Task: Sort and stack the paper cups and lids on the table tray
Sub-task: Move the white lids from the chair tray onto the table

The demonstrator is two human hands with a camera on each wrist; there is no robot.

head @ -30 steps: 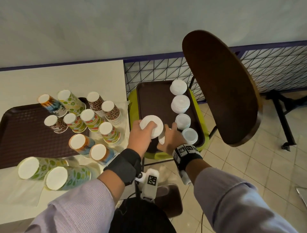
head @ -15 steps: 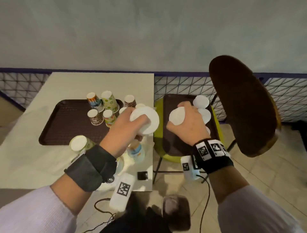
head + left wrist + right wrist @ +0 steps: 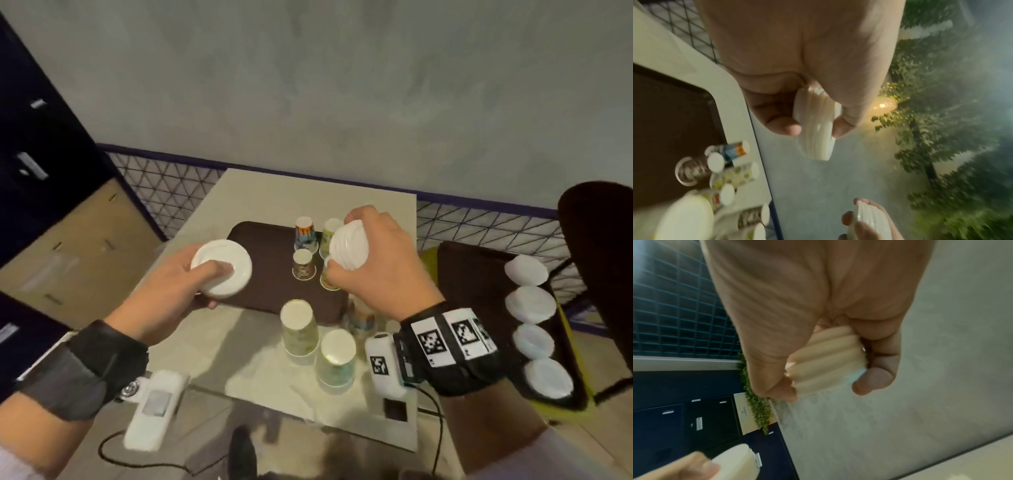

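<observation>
My left hand (image 3: 178, 277) grips a stack of large white lids (image 3: 222, 267) above the left edge of the brown table tray (image 3: 263, 274); the left wrist view shows that stack (image 3: 818, 128) pinched between thumb and fingers. My right hand (image 3: 373, 260) grips a stack of smaller white lids (image 3: 349, 246) over the upturned patterned paper cups (image 3: 303, 262) on the tray; the right wrist view shows its ribbed edge (image 3: 826, 361). Two bigger upturned cups (image 3: 298, 325) stand on the table in front of the tray.
To the right, a second brown tray (image 3: 479, 274) on a green chair seat carries several stacks of white lids (image 3: 529, 303). A dark chair back (image 3: 603, 233) rises at far right. Dark lockers (image 3: 30, 171) stand left; a mesh fence (image 3: 171, 185) runs behind the table (image 3: 308, 192).
Both hands lifted their lid stacks off the chair tray and swung left over the table tray; the view turned left with them.
</observation>
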